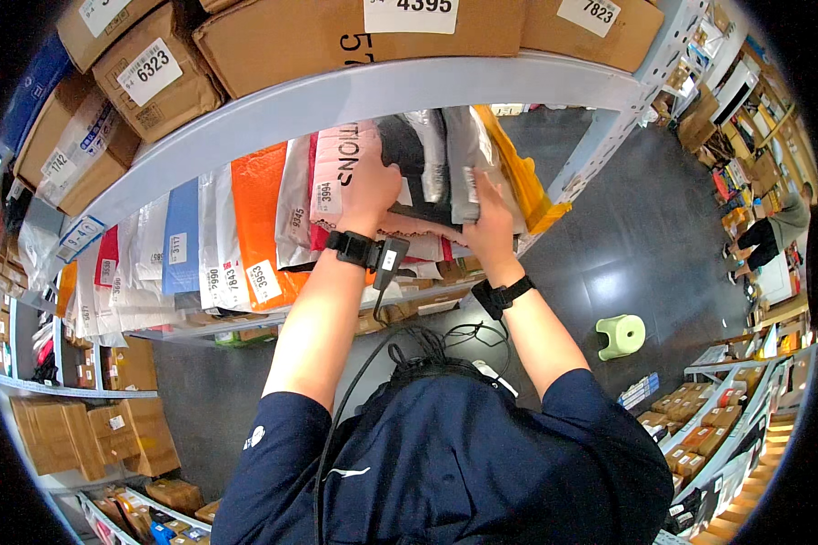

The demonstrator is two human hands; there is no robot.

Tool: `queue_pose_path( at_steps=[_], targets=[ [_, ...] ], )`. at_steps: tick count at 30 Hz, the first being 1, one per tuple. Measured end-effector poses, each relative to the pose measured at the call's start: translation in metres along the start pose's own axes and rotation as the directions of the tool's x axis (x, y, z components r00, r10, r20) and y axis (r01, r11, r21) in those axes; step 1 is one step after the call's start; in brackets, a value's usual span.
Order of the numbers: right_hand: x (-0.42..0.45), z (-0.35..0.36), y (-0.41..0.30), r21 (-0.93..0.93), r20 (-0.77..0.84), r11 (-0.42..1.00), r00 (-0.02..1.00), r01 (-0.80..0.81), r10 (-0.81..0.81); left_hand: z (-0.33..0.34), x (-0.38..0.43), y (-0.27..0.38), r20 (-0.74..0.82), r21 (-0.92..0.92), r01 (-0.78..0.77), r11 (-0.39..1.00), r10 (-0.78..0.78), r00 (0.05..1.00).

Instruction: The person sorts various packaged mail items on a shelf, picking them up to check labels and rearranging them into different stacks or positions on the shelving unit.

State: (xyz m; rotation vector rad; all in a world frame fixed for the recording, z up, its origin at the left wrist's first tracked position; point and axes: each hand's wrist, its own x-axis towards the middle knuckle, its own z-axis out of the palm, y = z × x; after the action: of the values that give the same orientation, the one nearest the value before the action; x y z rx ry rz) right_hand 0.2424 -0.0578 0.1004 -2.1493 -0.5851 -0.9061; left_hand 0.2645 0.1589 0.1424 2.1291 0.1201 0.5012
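My left hand lies against a pink bubble mailer in a row of upright parcels on a shelf. Its fingers are curled and partly hidden, so its hold is unclear. A black plastic mailer stands just to the right of it. With my right hand I grip the lower part of a grey plastic mailer, fingers along its labelled edge. A yellow mailer leans outward at the row's right end. Left of the pink one stand a white mailer and an orange mailer.
Cardboard boxes sit on the shelf above, behind a metal beam. A perforated upright bounds the rack at right. On the floor stands a green stool. Another person is far right. Black cables hang near my head.
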Motion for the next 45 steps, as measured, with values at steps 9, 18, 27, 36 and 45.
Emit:
queue_pose_path(
  at_steps=[9, 18, 27, 36, 45],
  targets=[
    [0.005, -0.009, -0.002, 0.015, 0.331, 0.997, 0.941, 0.07, -0.071, -0.022, 0.003, 0.003, 0.067, 0.058, -0.043, 0.997, 0.04, 0.997],
    [0.003, -0.025, 0.001, 0.014, 0.415, 0.996, 0.906, 0.089, -0.087, -0.042, -0.034, 0.041, -0.278, 0.243, -0.219, 0.945, 0.284, 0.918],
    [-0.004, -0.026, 0.0, 0.125, 0.305, 0.989, 0.946, 0.079, -0.114, -0.037, -0.069, 0.051, -0.164, 0.389, -0.331, 0.86, 0.418, 0.893],
    [-0.013, -0.015, 0.003, 0.078, 0.287, 0.99, 0.948, 0.118, -0.136, -0.025, -0.054, 0.039, 0.155, 0.108, -0.008, 0.994, -0.009, 0.988],
    [-0.014, -0.002, 0.004, -0.002, 0.262, 0.996, 0.961, 0.089, -0.086, -0.024, -0.055, 0.031, 0.102, 0.067, -0.05, 0.997, 0.043, 0.994]
  ],
)
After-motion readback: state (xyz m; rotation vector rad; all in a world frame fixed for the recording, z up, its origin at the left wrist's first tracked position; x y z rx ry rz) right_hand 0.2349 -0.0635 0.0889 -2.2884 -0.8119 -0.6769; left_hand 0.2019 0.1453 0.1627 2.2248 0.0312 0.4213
